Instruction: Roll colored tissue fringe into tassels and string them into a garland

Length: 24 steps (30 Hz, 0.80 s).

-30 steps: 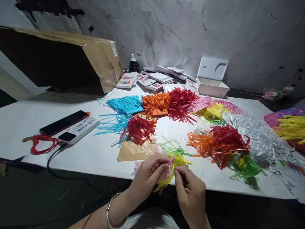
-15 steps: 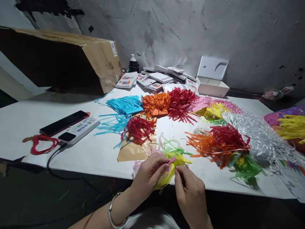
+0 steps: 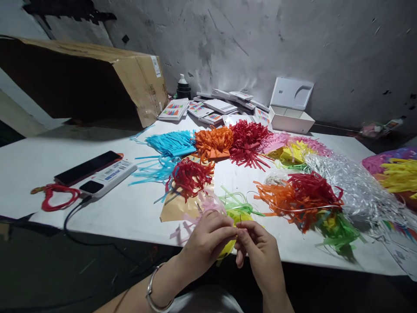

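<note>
My left hand (image 3: 208, 237) is closed at the table's front edge, its fingertips pinching a pink paper tassel (image 3: 211, 203) whose strips fan out behind the knuckles. My right hand (image 3: 259, 250) is closed too, thumb and forefinger meeting the left fingertips. A thin dark needle-like piece (image 3: 240, 218) sticks up from the right fingertips; its lower end is hidden. Behind and under both hands lie a yellow paper tassel (image 3: 239, 215) and a light green paper tassel (image 3: 236, 200), partly covered by the fingers.
Blue tassels (image 3: 171, 142), orange tassels (image 3: 213, 141) and red tassels (image 3: 249, 134) lie in a row. To the right are mixed tassels (image 3: 299, 198) and silver tinsel (image 3: 348, 182). A phone (image 3: 87, 167), a white power bank (image 3: 109, 178), flat packs (image 3: 218, 105) and a cardboard box (image 3: 140, 82) stand around.
My hands have come together, the right fingertips moving up and left to the left ones. The folded pink tassel end is now covered by fingers, and its strips spread farther left.
</note>
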Tool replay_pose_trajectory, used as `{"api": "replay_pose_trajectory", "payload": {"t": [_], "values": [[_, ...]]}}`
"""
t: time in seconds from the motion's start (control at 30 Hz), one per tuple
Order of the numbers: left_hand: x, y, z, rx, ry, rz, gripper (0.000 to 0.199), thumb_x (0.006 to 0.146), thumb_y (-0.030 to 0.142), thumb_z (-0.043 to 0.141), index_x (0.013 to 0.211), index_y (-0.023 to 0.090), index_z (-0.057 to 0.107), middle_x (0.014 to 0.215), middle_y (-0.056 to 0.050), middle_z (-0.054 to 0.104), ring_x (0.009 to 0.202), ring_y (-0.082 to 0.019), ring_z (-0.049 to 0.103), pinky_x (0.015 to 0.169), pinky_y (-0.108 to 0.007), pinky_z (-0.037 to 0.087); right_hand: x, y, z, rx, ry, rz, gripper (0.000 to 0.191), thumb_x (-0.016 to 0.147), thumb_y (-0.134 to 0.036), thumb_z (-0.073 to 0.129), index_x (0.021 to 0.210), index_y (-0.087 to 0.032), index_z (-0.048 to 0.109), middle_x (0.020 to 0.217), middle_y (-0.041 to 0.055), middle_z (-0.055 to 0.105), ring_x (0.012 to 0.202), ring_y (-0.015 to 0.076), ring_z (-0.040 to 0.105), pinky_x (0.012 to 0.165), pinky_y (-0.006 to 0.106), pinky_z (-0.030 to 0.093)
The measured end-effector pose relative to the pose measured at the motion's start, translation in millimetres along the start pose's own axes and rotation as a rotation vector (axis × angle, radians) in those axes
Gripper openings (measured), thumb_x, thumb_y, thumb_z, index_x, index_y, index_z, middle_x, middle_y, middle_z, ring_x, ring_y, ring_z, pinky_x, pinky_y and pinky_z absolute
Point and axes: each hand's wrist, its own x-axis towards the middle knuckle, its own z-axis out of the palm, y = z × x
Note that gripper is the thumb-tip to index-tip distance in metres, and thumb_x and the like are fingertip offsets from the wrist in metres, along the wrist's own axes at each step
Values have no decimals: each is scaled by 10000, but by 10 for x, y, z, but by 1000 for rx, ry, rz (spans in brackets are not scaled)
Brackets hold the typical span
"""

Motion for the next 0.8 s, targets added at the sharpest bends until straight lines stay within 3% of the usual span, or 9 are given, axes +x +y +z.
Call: {"api": "replay_pose_trajectory", "payload": {"t": [0.1, 0.17, 0.27, 0.4, 0.5, 0.57, 0.7, 0.73, 0.8], "values": [[11, -43, 24, 22, -35, 23, 176, 993, 159, 495, 1067, 200, 650, 954, -69, 717, 889, -200, 610, 847, -352, 447, 50, 56, 10, -209, 54, -184, 292, 918, -461, 625, 885, -181, 703, 686, 9, 638, 549, 128, 590, 489, 227, 491], [4, -71, 72, 33, -31, 7, 176, 994, 159, 488, 1057, 186, 650, 934, -78, 713, 863, -202, 598, 823, -350, 449, 114, 111, -6, -322, 149, -351, 232, 921, -408, 634, 841, -203, 708, 837, 44, 672, 786, 175, 646, 682, 275, 541], [26, -132, 153, 68, -92, -25, 200, 998, 196, 496, 1044, 195, 690, 880, -74, 706, 840, -203, 596, 796, -339, 452, 268, 162, -99, -228, 364, -520, 208, 922, -385, 645, 824, -206, 683, 967, 64, 687, 971, 210, 647, 857, 344, 519], [237, -393, 25, 140, -252, -126, 185, 947, 224, 582, 1065, 213, 724, 1037, -85, 711, 937, -212, 635, 856, -330, 489, 447, 117, -319, 220, 474, -508, 171, 953, -390, 616, 906, -226, 598, 631, -54, 622, 555, 132, 607, 648, 313, 538], [505, -792, -335, 285, -81, -464, 255, 938, 232, 567, 1159, 210, 693, 1226, -90, 659, 1120, -214, 609, 988, -326, 474, 479, 102, -425, 356, 428, -464, 169, 929, -378, 655, 903, -230, 579, 535, -97, 514, 409, 82, 463, 465, 217, 446], [662, -1103, -606, 378, 42, -594, 284, 964, 218, 487, 1165, 177, 682, 1261, -132, 627, 1207, -259, 556, 1066, -408, 412, 472, 142, -437, 357, 417, -428, 194, 911, -385, 678, 869, -221, 582, 525, -97, 466, 401, 67, 409, 407, 175, 374], [787, -1582, -921, 399, 113, -805, 123, 803, 195, 663, 903, 167, 728, 989, -124, 706, 1029, -294, 634, 935, -392, 468, 484, 297, -429, 307, 430, -364, 263, 880, -446, 698, 849, -207, 593, 575, -87, 429, 445, 54, 362, 391, 145, 315], [786, -1639, -943, 373, 122, -841, 51, 760, 207, 701, 794, 173, 717, 873, -102, 712, 962, -289, 654, 880, -366, 483, 495, 342, -441, 290, 430, -350, 274, 878, -463, 694, 866, -207, 597, 581, -87, 426, 454, 55, 356, 399, 146, 317], [768, -1660, -945, 306, 168, -880, 128, 722, 264, 731, 646, 183, 667, 712, -71, 688, 867, -282, 671, 795, -331, 490, 518, 425, -486, 254, 419, -316, 293, 874, -487, 686, 906, -208, 601, 571, -92, 416, 465, 62, 358, 419, 153, 329]]}}
